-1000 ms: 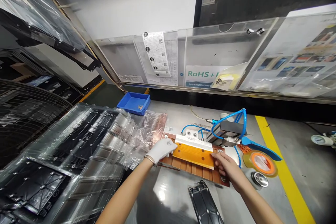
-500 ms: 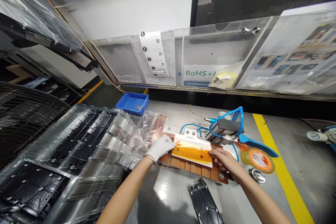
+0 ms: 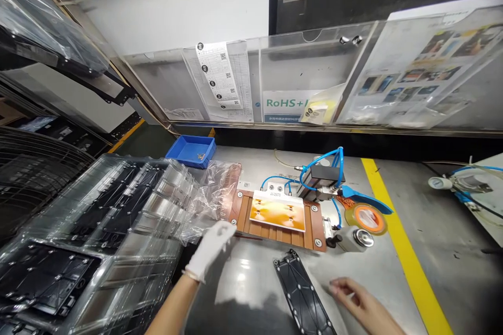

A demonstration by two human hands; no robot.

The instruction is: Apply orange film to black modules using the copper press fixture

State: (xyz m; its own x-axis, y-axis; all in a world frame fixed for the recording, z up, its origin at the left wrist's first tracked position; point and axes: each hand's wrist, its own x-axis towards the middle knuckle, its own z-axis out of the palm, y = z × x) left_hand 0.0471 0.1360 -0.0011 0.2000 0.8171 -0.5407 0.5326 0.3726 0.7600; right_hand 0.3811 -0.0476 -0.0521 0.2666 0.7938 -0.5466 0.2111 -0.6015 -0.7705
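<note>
Landmark: the brown fixture (image 3: 277, 217) on the bench, carrying an orange sheet (image 3: 278, 213) flat on its top face. The gloved left hand (image 3: 211, 247) hovers just off the fixture's near-left corner, motion-blurred, fingers loosely extended, holding nothing. The bare right hand (image 3: 349, 296) lies near-right of the fixture, open and empty, partly cut off by the frame edge. The black plate (image 3: 302, 294) lies directly in front of the fixture, between both hands; its near end is cropped.
</note>
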